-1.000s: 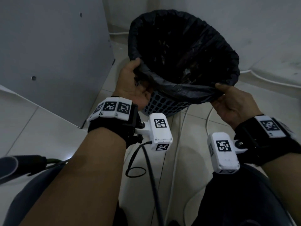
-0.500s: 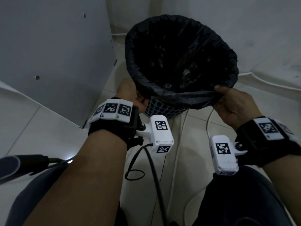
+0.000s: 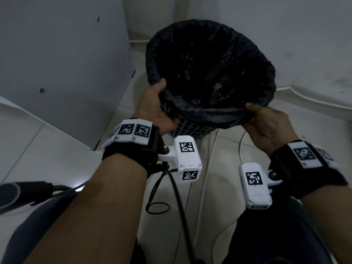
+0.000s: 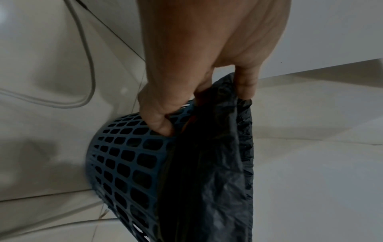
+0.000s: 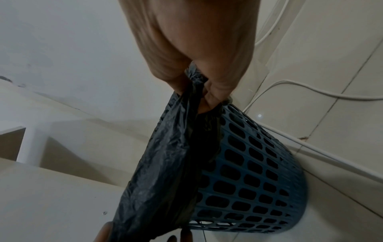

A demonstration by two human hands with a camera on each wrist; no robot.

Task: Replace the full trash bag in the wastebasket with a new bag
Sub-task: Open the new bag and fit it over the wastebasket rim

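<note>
Wastebasket: blue lattice plastic, standing on the tiled floor, upper centre of frame. Trash bag: black, lining the basket, edge folded over the rim. Left hand and right hand: each grasping the bag's near edge. White cable: lying on floor beside basket.

A black trash bag lines the blue lattice-patterned wastebasket on pale floor tiles.

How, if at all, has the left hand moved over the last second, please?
Yes. Against the grey panel, the left hand dipped below the trash bag rim beside the wastebasket, then rose; its thumb hooks the rim again.
</note>
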